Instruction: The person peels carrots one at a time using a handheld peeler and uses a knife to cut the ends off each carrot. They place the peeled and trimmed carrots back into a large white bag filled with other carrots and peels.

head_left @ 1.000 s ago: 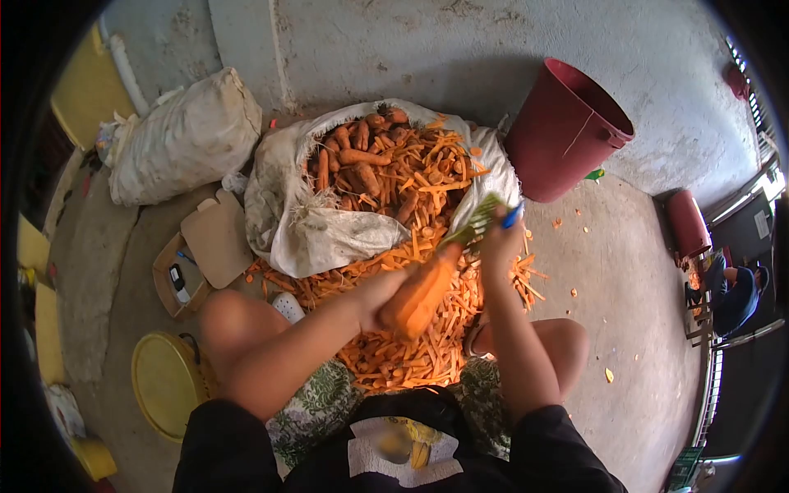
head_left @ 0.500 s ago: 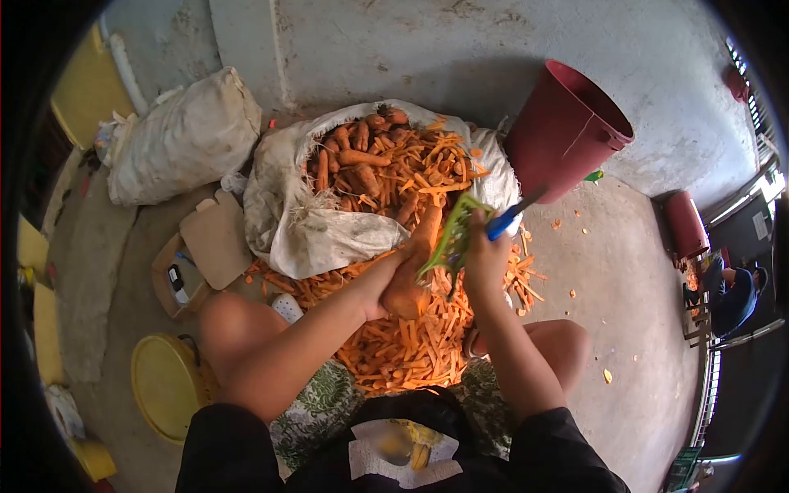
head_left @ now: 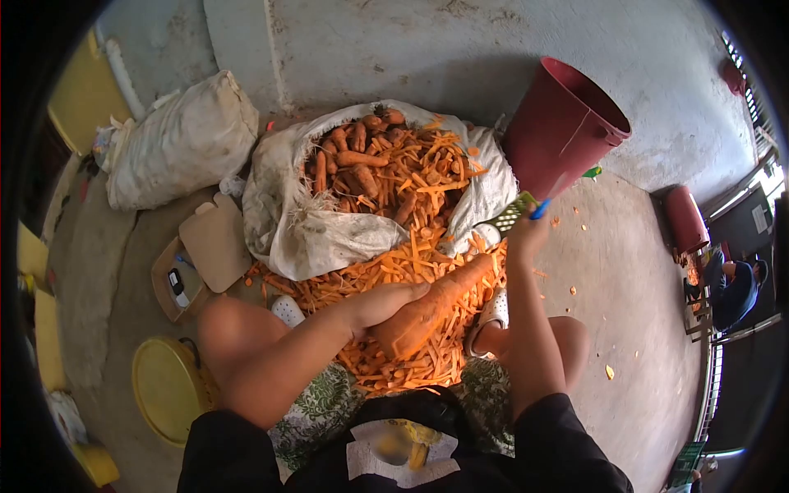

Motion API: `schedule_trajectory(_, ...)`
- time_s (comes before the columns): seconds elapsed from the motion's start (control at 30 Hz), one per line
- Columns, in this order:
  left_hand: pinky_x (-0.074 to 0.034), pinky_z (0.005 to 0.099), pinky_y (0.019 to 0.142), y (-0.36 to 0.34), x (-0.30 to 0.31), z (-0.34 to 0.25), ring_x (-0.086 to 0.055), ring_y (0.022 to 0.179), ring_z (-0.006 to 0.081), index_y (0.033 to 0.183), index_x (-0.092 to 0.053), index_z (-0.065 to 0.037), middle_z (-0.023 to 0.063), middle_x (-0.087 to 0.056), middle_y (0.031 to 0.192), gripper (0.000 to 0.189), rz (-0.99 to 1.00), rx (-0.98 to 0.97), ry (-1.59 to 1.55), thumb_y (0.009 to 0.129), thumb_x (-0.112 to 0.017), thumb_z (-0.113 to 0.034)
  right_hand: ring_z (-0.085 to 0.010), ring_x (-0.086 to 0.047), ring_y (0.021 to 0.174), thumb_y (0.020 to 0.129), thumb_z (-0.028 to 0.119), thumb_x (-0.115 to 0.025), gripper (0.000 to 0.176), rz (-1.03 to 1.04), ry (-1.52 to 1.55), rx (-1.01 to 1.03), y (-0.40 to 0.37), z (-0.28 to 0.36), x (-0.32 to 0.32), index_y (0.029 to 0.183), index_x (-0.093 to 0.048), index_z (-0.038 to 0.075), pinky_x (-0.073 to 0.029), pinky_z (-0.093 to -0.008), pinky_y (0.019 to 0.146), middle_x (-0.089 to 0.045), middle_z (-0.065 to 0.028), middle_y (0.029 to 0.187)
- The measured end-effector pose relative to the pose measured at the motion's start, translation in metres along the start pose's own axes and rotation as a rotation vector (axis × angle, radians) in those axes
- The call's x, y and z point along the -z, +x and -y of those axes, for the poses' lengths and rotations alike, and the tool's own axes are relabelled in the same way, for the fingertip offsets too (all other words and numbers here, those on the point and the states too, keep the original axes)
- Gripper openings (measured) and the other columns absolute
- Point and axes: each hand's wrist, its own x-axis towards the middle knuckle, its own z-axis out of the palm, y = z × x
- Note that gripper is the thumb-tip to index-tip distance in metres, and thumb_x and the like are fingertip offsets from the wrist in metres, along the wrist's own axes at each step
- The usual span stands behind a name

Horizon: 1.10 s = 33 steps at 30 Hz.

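My left hand (head_left: 385, 304) is closed round the thick end of a large peeled-looking carrot (head_left: 431, 308), whose thin end points up and to the right. In my right hand (head_left: 528, 238) are a green peeler (head_left: 511, 214) and a knife (head_left: 540, 209) with a blue handle, its blade blurred. The peeler is apart from the carrot, above and right of its tip. Below the carrot lies a heap of orange peelings (head_left: 403, 370) between my legs. Just beyond, an open white sack (head_left: 325, 238) holds whole carrots (head_left: 362, 158) and more peelings.
A red bin (head_left: 546, 131) stands by the wall behind the sack. To the left are a full white sack (head_left: 185, 140), an open cardboard box (head_left: 215, 242) and a yellow-lidded bucket (head_left: 164, 390). A person (head_left: 735, 292) sits far right.
My right hand has moved right with the peeler and knife, off the carrot. The carrot has tilted to the right and come nearer to me in my left hand.
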Motion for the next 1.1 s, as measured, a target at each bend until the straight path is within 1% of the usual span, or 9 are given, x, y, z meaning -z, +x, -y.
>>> schedule_trajectory(0.07, -0.051, 0.0297, 0.068, 0.000, 0.004, 0.000, -0.060, 0.081, 0.0163, 0.115, -0.044, 0.000, 0.0105, -0.057, 0.099, 0.044, 0.068, -0.054, 0.015, 0.090, -0.039, -0.036, -0.0143, -0.047, 0.055, 0.087, 0.021, -0.048, 0.024, -0.047, -0.038, -0.068, 0.013, -0.010, -0.001, 0.081, -0.052, -0.002, -0.039, -0.0311, 0.052, -0.053, -0.0062, 0.065)
schedule_trajectory(0.17, -0.050, 0.0297, 0.072, 0.003, 0.016, -0.003, -0.059, 0.086, 0.0171, 0.117, -0.041, -0.001, 0.0108, -0.056, 0.101, 0.046, 0.082, -0.113, -0.095, 0.089, -0.041, -0.037, -0.0110, -0.044, 0.053, 0.087, 0.020, -0.049, 0.022, -0.040, 0.500, -0.042, 0.001, 0.009, 0.007, 0.079, -0.051, 0.000, -0.036, -0.0289, 0.049, -0.049, -0.0013, 0.061)
schedule_trajectory(0.23, -0.050, 0.0308, 0.074, 0.010, 0.020, -0.003, -0.057, 0.090, 0.0180, 0.117, -0.041, -0.002, 0.0105, -0.055, 0.103, 0.045, 0.038, -0.116, -0.151, 0.089, -0.041, -0.037, -0.0075, -0.042, 0.051, 0.087, 0.020, -0.049, 0.019, 0.209, 0.633, -0.134, -0.035, 0.054, 0.021, 0.081, -0.052, 0.002, -0.033, -0.0246, 0.047, -0.045, 0.0021, 0.059)
schedule_trajectory(0.37, -0.049, 0.0326, 0.076, 0.034, 0.028, 0.000, -0.057, 0.090, 0.0177, 0.114, -0.045, -0.004, 0.0088, -0.055, 0.103, 0.039, -0.095, -0.184, -0.280, 0.091, -0.037, -0.035, -0.0066, -0.042, 0.050, 0.088, 0.021, -0.047, 0.019, 0.537, 0.616, -0.105, -0.101, 0.102, 0.034, 0.082, -0.050, 0.003, -0.033, -0.0219, 0.044, -0.046, 0.0008, 0.059)
schedule_trajectory(0.47, -0.050, 0.0328, 0.074, 0.038, 0.028, 0.000, -0.059, 0.084, 0.0180, 0.105, -0.048, -0.003, 0.0091, -0.058, 0.095, 0.037, -0.005, -0.212, -0.438, 0.093, -0.029, -0.032, -0.0103, -0.041, 0.050, 0.088, 0.019, -0.047, 0.019, 0.536, 0.454, 0.174, -0.127, 0.100, 0.028, 0.081, -0.046, 0.001, -0.034, -0.0266, 0.045, -0.045, -0.0035, 0.059)
schedule_trajectory(0.6, -0.051, 0.0337, 0.071, 0.043, 0.027, 0.010, -0.060, 0.080, 0.0193, 0.105, -0.047, -0.003, 0.0100, -0.058, 0.090, 0.037, -0.023, -0.230, -0.538, 0.093, -0.028, -0.032, -0.0129, -0.040, 0.053, 0.088, 0.019, -0.047, 0.022, 0.580, 0.268, 0.151, -0.127, 0.087, 0.021, 0.081, -0.046, -0.001, -0.035, -0.0285, 0.049, -0.044, -0.0077, 0.059)
schedule_trajectory(0.83, -0.052, 0.0319, 0.062, 0.008, 0.011, 0.006, -0.062, 0.073, 0.0212, 0.106, -0.045, 0.001, 0.0134, -0.058, 0.087, 0.040, 0.015, -0.060, 0.025, 0.093, -0.028, -0.033, -0.0358, -0.054, 0.065, 0.086, 0.022, -0.048, 0.022, -0.081, -0.061, 0.102, -0.005, 0.000, 0.006, 0.083, -0.050, 0.001, -0.040, -0.0404, 0.058, -0.057, -0.0176, 0.071)
schedule_trajectory(1.0, -0.053, 0.0320, 0.062, -0.005, 0.017, -0.004, -0.062, 0.072, 0.0240, 0.111, -0.042, 0.000, 0.0165, -0.057, 0.090, 0.041, 0.093, -0.158, -0.071, 0.091, -0.036, -0.035, -0.0076, -0.040, 0.051, 0.087, 0.017, -0.047, 0.021, -0.040, 0.447, -0.166, 0.003, 0.014, 0.016, 0.077, -0.051, -0.001, -0.034, -0.0266, 0.048, -0.045, -0.0003, 0.059)
schedule_trajectory(1.1, -0.053, 0.0324, 0.065, 0.006, 0.026, -0.001, -0.061, 0.076, 0.0237, 0.111, -0.044, -0.001, 0.0160, -0.057, 0.093, 0.043, 0.076, -0.157, -0.191, 0.089, -0.040, -0.038, -0.0057, -0.040, 0.050, 0.086, 0.019, -0.051, 0.019, 0.175, 0.621, -0.156, -0.040, 0.062, 0.021, 0.073, -0.051, 0.005, -0.031, -0.0234, 0.044, -0.044, 0.0028, 0.057)
